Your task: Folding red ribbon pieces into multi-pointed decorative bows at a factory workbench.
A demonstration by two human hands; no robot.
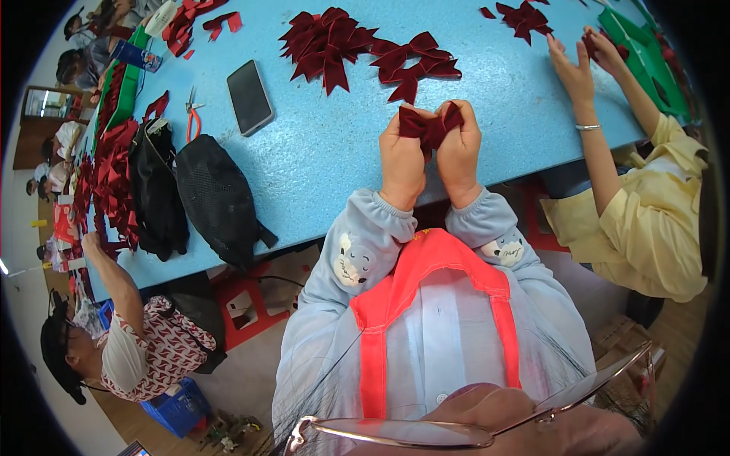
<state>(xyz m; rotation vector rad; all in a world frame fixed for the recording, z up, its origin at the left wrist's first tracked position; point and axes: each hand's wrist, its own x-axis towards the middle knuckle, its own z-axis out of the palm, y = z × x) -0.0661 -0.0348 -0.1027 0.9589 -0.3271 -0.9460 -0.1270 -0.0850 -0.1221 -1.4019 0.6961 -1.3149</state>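
Over the table's near edge I hold a dark red velvet bow (430, 131) between both hands. My left hand (401, 156) pinches the bow's left loop, and my right hand (461, 144) grips its right loop. The fingertips behind the fabric are hidden. Just beyond my hands lie a few loose dark red bows (417, 64). A larger heap of the same bows (325, 44) sits to their left, further back on the blue table (319, 137).
Left of me are a black phone (250, 97), orange-handled pliers (194, 121), a black mesh pouch (217, 194) and a black bag (157, 190). Red ribbon pieces (115, 182) pile up beyond. A co-worker in yellow (646, 220) works at right beside a green tray (646, 61); another person (152, 342) sits left.
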